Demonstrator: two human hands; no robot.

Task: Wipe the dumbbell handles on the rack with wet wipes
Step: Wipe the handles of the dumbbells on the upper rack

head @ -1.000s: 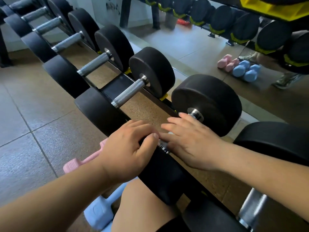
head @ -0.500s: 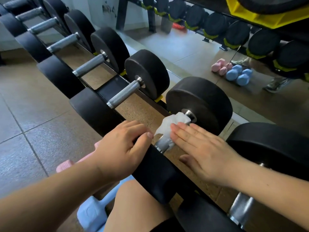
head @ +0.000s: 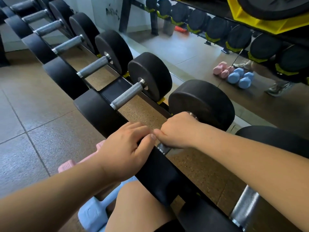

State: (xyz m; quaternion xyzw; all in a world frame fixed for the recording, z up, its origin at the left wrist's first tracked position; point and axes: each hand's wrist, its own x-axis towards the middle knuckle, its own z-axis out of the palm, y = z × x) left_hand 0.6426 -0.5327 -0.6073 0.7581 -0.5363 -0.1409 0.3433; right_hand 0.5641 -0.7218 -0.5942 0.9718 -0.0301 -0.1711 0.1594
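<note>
Your right hand (head: 177,131) is clenched round the handle (head: 164,149) of the dumbbell, up against its far head (head: 205,102). Your left hand (head: 127,148) grasps the dumbbell's near head (head: 157,173), fingers curled over it, thumb touching the right fist. Whether a wipe lies under that fist cannot be told.

No readable text, number or brand anywhere in sight.
Dark marking on white wall (head: 112,13): smudged, illegible.
Raised mark on end of light blue dumbbell (head: 91,213) on floor: too blurred to read.
Nearest black dumbbell (head: 200,101): nothing legible on heads.
</note>
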